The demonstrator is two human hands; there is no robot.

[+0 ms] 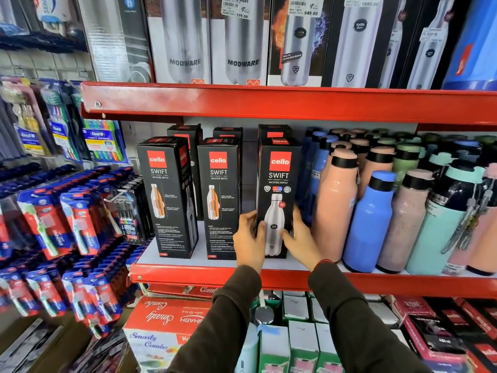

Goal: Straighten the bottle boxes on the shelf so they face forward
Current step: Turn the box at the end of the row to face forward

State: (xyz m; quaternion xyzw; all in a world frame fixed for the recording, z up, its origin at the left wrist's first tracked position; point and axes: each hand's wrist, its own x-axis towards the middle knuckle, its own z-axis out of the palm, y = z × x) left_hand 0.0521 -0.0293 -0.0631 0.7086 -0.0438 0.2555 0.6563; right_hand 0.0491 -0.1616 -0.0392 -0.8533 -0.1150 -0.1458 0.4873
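Three black Cello Swift bottle boxes stand in the front row of the middle shelf [188, 273]. The right box [279, 170] shows a steel bottle picture and faces forward. My left hand [248, 240] grips its lower left side and my right hand [300, 238] grips its lower right side. The middle box [218, 195] faces forward with a text panel and an orange bottle picture. The left box [168, 195] is turned a little, so its right side panel shows. More black boxes stand behind them.
Loose peach, blue, mint and green bottles [371, 219] crowd the shelf right of the boxes. Larger bottle boxes [242, 41] fill the shelf above. Toothbrush packs [80, 224] hang at the left. Cartons [166, 327] sit on the shelf below.
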